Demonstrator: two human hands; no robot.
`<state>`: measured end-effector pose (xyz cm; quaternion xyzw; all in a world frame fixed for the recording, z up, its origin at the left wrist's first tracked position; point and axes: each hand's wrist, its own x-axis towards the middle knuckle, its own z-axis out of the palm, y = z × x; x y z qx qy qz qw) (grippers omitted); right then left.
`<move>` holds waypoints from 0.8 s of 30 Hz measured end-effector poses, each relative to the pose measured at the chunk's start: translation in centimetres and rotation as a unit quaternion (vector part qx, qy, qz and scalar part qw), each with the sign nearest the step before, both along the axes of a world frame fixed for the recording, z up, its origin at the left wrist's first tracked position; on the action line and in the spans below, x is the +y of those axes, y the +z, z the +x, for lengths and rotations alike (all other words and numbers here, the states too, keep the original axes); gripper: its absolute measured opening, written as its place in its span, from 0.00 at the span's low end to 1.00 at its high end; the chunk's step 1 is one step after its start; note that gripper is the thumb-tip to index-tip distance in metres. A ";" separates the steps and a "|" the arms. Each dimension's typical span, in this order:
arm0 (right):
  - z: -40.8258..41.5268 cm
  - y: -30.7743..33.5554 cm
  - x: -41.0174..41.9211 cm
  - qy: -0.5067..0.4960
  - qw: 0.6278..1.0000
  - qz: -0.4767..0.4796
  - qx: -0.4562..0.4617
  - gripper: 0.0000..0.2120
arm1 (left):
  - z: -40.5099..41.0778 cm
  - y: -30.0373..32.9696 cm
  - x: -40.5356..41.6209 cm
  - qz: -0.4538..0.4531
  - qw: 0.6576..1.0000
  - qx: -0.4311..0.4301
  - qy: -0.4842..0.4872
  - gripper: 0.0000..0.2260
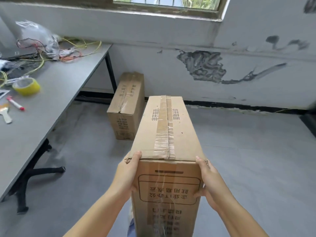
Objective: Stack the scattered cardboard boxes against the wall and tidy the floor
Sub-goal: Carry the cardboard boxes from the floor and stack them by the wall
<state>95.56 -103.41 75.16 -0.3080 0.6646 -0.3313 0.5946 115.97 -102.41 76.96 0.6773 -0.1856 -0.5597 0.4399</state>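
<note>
Carried box [166, 134], frame centre-bottom: left hand [127, 175] and right hand [207, 180] clamp near end, fingers curled round side edges. Long axis points away toward wall. Second box [126, 103] upper centre-left, against wall beside table leg [110, 72]; left hand nearer.

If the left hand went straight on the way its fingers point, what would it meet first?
The left hand grips the near end of the carried box, fingers pointing forward toward the wall. Straight on, it would probably meet the second box standing on the floor by the table leg, though depth is hard to judge.
</note>
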 end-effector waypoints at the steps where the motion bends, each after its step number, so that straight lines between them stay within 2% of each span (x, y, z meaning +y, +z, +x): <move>1: 0.8 0.1 -2.2 -0.006 1.000 0.004 -0.002 0.17 | 0.8 0.2 -2.3 0.001 1.000 -0.001 -0.004 0.06; 12: 4.3 -0.6 -23.8 -0.007 1.000 -0.005 -0.006 0.16 | 4.5 -1.9 -24.2 -0.006 1.000 -0.016 -0.025 0.06; 16: 3.7 -3.2 -33.0 0.010 1.000 0.010 -0.011 0.17 | 3.7 -4.8 -32.3 0.000 1.000 -0.009 -0.003 0.06; 19: 3.3 -5.4 -40.3 0.019 0.999 0.026 -0.011 0.19 | 3.3 -7.8 -38.9 0.011 1.000 -0.009 0.012 0.10; 24: 3.7 -10.9 -49.6 0.041 0.998 0.033 -0.017 0.16 | 3.8 -14.5 -47.5 0.020 0.999 -0.005 0.029 0.15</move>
